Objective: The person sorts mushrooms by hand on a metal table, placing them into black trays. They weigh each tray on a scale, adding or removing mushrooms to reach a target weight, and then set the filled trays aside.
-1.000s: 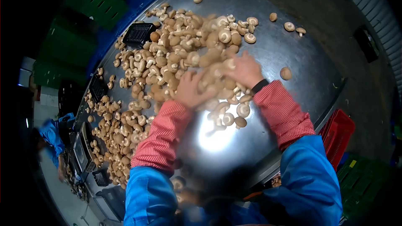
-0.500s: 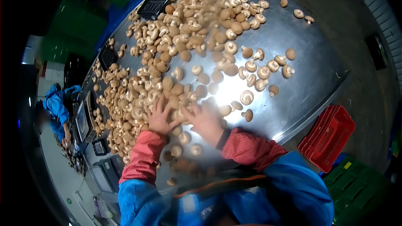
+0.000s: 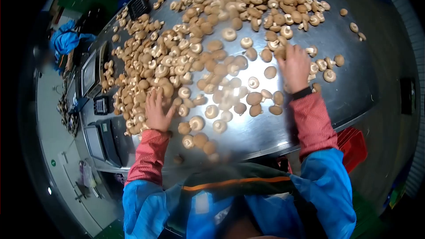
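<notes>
Brown-capped mushrooms with pale stems, shiitake-like [image 3: 164, 57], lie heaped and scattered on a shiny metal table [image 3: 354, 79]. My left hand [image 3: 157, 111] rests at the near edge of the left heap, fingers spread and touching mushrooms, a large cap just beyond the fingertips. Farther out on the right, my right hand [image 3: 295, 70] reaches palm down with fingers extended, its tips against mushrooms. One brown cap [image 3: 280, 53] sits beside its index finger and thumb; what lies under the palm is hidden. Between my hands, loose mushrooms [image 3: 254, 98] are spread over the metal.
Along the table's left side are a small black basket [image 3: 138, 5], a scale-like device [image 3: 92, 73], another black basket [image 3: 101, 105] and a second device [image 3: 102, 142]. A person in blue [image 3: 66, 40] stands beyond. Below the right edge is a red crate [image 3: 354, 148].
My hands were close together over the heap. The right has moved far out to the right, the left slightly left and up. Mushrooms between them are more spread out; the view has shifted.
</notes>
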A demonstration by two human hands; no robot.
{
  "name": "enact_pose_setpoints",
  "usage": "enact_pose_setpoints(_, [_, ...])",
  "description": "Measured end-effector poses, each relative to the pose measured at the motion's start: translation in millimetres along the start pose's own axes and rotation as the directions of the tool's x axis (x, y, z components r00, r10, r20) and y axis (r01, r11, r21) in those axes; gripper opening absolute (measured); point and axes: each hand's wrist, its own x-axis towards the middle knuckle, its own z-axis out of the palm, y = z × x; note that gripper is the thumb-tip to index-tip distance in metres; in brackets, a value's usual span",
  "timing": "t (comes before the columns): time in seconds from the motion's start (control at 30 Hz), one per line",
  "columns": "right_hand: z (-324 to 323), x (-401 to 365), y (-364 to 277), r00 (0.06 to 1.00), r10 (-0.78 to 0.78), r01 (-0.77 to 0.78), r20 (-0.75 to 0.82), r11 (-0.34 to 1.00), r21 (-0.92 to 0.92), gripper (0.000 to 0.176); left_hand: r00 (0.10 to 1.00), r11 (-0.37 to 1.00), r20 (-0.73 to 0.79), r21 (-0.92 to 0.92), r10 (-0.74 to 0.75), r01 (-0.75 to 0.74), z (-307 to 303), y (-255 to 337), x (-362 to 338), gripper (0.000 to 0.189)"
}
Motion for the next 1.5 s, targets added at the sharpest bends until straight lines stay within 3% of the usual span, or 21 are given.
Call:
enact_pose_setpoints(0.07, [20, 8, 13, 0.995, -0.014, 0.027, 0.101, 0.991, -0.131, 0.039, 0.987, 0.984, -0.100, -0.138, -0.129, 0.115, 4, 3, -5, 0.074])
enact_pose_setpoints(0.23, [13, -2, -22, 0.979, -0.162, 0.155, 0.122, 0.986, 0.060, 0.035, 0.966, 0.928, -0.130, -0.275, 0.224, -0.252, -18, 74, -2, 0.060])
enact_pose_setpoints(0.33, [-19, -15, -44, 0.918, 0.233, -0.376, 0.320, 0.765, 0.523, 0.044, 0.891, 0.787, -0.044, -0.450, 0.452, -0.422, 0, 120, -4, 0.059])
enact_pose_setpoints(0.4, [-23, -28, -17, 0.923, 0.282, -0.385, 0.263, 0.710, 0.589, 0.050, 0.798, 0.696, -0.028, -0.472, 0.602, -0.541, 15, 157, -1, 0.062])
enact_pose_setpoints(0.53, [-33, -36, 94, 0.882, 0.468, -0.450, 0.049, 0.809, 0.378, 0.052, 0.586, 0.539, 0.070, -0.491, 0.807, -0.684, 29, 208, 4, 0.073])
enact_pose_setpoints(0.6, [-17, -48, 172, 0.871, 0.486, -0.491, 0.065, 0.859, 0.144, 0.054, 0.593, 0.586, 0.110, -0.375, 0.797, -0.718, 48, 213, 9, 0.070])
enact_pose_setpoints(0.63, [-26, -41, 165, 0.682, 0.655, -0.731, 0.324, 0.609, 0.307, 0.054, 0.593, 0.599, 0.125, -0.315, 0.795, -0.737, 58, 216, 13, 0.068])
enact_pose_setpoints(0.67, [-36, -33, 159, 0.440, 0.682, -0.893, 0.585, 0.264, 0.363, 0.053, 0.620, 0.618, 0.097, -0.298, 0.778, -0.728, 67, 215, 16, 0.063])
enact_pose_setpoints(0.7, [-25, -35, 166, 0.579, 0.590, -0.814, 0.562, 0.392, 0.428, 0.052, 0.645, 0.635, 0.071, -0.283, 0.761, -0.719, 74, 211, 19, 0.059])
enact_pose_setpoints(0.73, [18, -52, 209, 0.901, 0.326, -0.412, 0.287, 0.851, 0.327, 0.049, 0.669, 0.654, 0.046, -0.270, 0.742, -0.706, 77, 206, 22, 0.054])
enact_pose_setpoints(0.77, [7, -46, 173, 0.939, 0.287, -0.333, 0.190, 0.896, 0.294, 0.048, 0.718, 0.696, -0.038, -0.216, 0.695, -0.685, 77, 202, 27, 0.040])
enact_pose_setpoints(0.83, [-16, -24, 112, 0.849, 0.370, -0.506, 0.379, 0.776, 0.376, 0.045, 0.772, 0.758, 0.001, -0.193, 0.636, -0.623, 60, 192, 40, 0.034])
enact_pose_setpoints(0.87, [-6, -26, 96, 0.942, 0.278, -0.329, 0.189, 0.875, 0.356, 0.043, 0.800, 0.789, 0.018, -0.176, 0.600, -0.588, 51, 185, 46, 0.032])
enact_pose_setpoints(0.9, [-6, -23, 72, 0.925, 0.282, -0.361, 0.253, 0.860, 0.360, 0.041, 0.827, 0.816, 0.044, -0.199, 0.560, -0.542, 46, 179, 50, 0.031])
enact_pose_setpoints(0.93, [19, -31, 66, 0.998, 0.051, -0.059, 0.034, 0.955, 0.292, 0.039, 0.855, 0.845, 0.074, -0.218, 0.513, -0.488, 42, 169, 52, 0.030])
enact_pose_setpoints(1.0, [-4, -34, -3, 0.972, 0.041, -0.104, 0.232, 0.959, 0.265, 0.038, 0.858, 0.863, 0.117, -0.149, 0.501, -0.483, 49, 133, 53, 0.034])
enact_pose_setpoints(1.07, [-16, -34, -43, 0.914, -0.035, -0.148, 0.403, 0.898, 0.414, 0.040, 0.866, 0.878, 0.175, 0.023, 0.468, -0.478, 42, 106, 46, 0.035])
enact_pose_setpoints(1.2, [2, -42, -79, 0.924, -0.252, -0.048, 0.288, 0.672, 0.739, 0.041, 0.949, 0.940, 0.153, 0.161, 0.276, -0.299, 14, 67, 52, 0.029])
enact_pose_setpoints(1.3, [4, -22, -90, 0.975, -0.085, -0.047, 0.203, 0.820, 0.571, 0.039, 0.980, 0.946, 0.052, 0.254, 0.194, -0.201, 2, 22, 59, 0.035])
enact_pose_setpoints(1.43, [38, 0, -98, 0.936, -0.245, 0.216, 0.252, 0.967, 0.137, 0.018, 0.999, 0.979, -0.023, 0.199, -0.030, 0.034, -12, 5, 56, 0.053])
enact_pose_setpoints(1.5, [56, 4, -103, 0.925, -0.246, 0.257, 0.289, 0.967, 0.003, 0.015, 0.994, 0.990, -0.112, 0.144, 0.010, 0.007, -21, 11, 50, 0.058])
